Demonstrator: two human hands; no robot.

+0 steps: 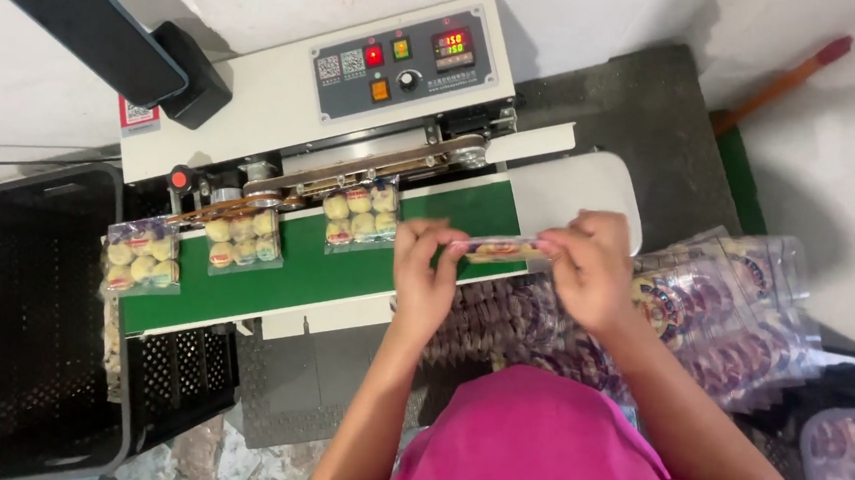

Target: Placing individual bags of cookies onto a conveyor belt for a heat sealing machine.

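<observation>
Over green belt [346,264], both hands [511,261] gripping pkt [502,248], 3 pkts [247,242] ahead

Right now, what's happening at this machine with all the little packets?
A person in a pink top holds a flat clear packet of round sweets edge-on between the left hand and the right hand, just above the green conveyor belt of a white sealing machine. Three similar packets already lie on the belt under the sealing band. A heap of filled packets waits at the right, and a black crate stands at the belt's left end.
</observation>
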